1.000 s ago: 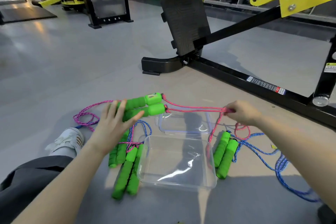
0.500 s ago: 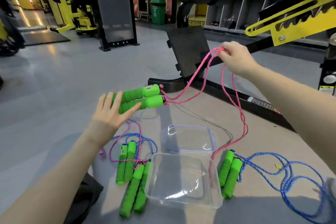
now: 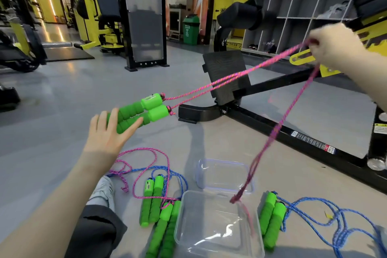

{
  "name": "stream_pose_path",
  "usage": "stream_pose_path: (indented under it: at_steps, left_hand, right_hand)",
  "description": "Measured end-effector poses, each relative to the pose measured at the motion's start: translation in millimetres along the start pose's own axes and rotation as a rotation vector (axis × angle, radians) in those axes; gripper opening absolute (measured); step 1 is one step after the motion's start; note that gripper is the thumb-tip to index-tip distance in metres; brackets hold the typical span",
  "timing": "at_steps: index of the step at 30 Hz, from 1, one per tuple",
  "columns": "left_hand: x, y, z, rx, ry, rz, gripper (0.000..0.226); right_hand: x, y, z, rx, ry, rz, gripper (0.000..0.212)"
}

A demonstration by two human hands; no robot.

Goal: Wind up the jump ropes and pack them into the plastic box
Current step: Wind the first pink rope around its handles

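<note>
Above floor, rope spans hands.

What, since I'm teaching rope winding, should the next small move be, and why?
Probably swing the right hand toward the handles to lay a first turn round them. The pink rope runs taut and doubled from the handles in the left hand, no turns are on yet, and its loop hangs over the box.

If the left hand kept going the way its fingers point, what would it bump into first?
The left hand holds the green handles right against its fingers, so those come first. Past them its way looks free over the grey floor, though depth is hard to judge.
</note>
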State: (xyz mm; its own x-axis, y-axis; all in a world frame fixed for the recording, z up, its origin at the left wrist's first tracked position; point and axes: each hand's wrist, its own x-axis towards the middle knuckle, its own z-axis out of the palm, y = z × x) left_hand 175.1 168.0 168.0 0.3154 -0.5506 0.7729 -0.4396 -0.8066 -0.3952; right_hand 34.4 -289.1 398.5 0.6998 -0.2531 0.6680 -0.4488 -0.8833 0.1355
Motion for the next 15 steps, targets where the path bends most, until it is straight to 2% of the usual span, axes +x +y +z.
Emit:
stream_pose_path:
  at_steps: [3,5,6,7,9,13,14,15]
  left_hand:
    - [-9.4,-4.1,4.3,0.057,0.034,0.012,0.064]
    - [-11.5,-1.9,6.6,0.071,0.033,0.011,0.065]
    - [-10.6,0.7,7.1,0.065,0.025,0.018,0.065]
    - [-8.4,4.4,8.2,0.057,0.021,0.026,0.064]
    - [0.9,15.9,9.5,0.034,0.005,0.034,0.066]
    - [21.5,42.2,10.1,-0.012,-0.019,0.051,0.077]
    - [24.0,48.9,9.7,-0.021,-0.017,0.064,0.079]
    - [25.2,52.2,9.8,-0.023,-0.012,0.073,0.083]
  right_hand:
    - [-27.5,22.3,30.4,0.22,-0.162,0.318,0.02]
    - [-49.3,24.9,46.8,0.478,-0.39,0.634,0.033]
    - [-59.3,24.1,53.6,0.587,-0.504,0.748,0.041]
    - [-66.0,21.5,60.2,0.641,-0.588,0.78,0.048]
    - [-73.9,13.0,67.6,0.641,-0.702,0.713,0.05]
    - [-88.4,-33.1,71.2,0.633,-0.869,0.4,0.008]
    - [-97.9,-49.0,76.0,0.637,-0.914,0.318,0.008]
    - [-107.1,-67.0,84.2,0.657,-0.944,0.232,0.017]
